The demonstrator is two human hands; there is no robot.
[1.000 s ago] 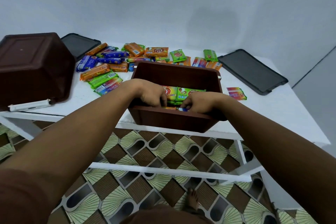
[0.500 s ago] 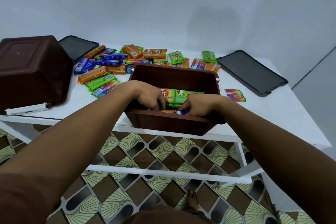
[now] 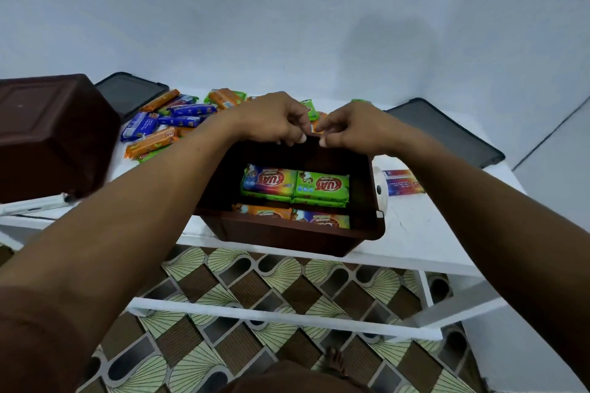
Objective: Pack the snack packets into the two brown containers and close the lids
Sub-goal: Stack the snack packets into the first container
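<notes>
An open brown container (image 3: 287, 233) stands at the white table's front edge. Inside lie green packets (image 3: 321, 185), a rainbow-coloured one (image 3: 268, 182) and an orange one (image 3: 265, 210) nearer me. My left hand (image 3: 274, 120) and my right hand (image 3: 354, 131) hover side by side above the container's far rim, fingers curled downward, with nothing seen in them. Beyond them a pile of loose orange, blue and green packets (image 3: 178, 120) is spread on the table. The second brown container (image 3: 48, 131) lies upside down at the left.
Two dark lids lie flat on the table, one at the back left (image 3: 131, 94) and one at the back right (image 3: 447, 134). A single packet (image 3: 404, 183) lies right of the open container. The table's edge (image 3: 415, 258) drops to a patterned floor.
Both hands have come up out of the container and moved to its far rim, uncovering the packets laid inside. The camera has tilted down and closer.
</notes>
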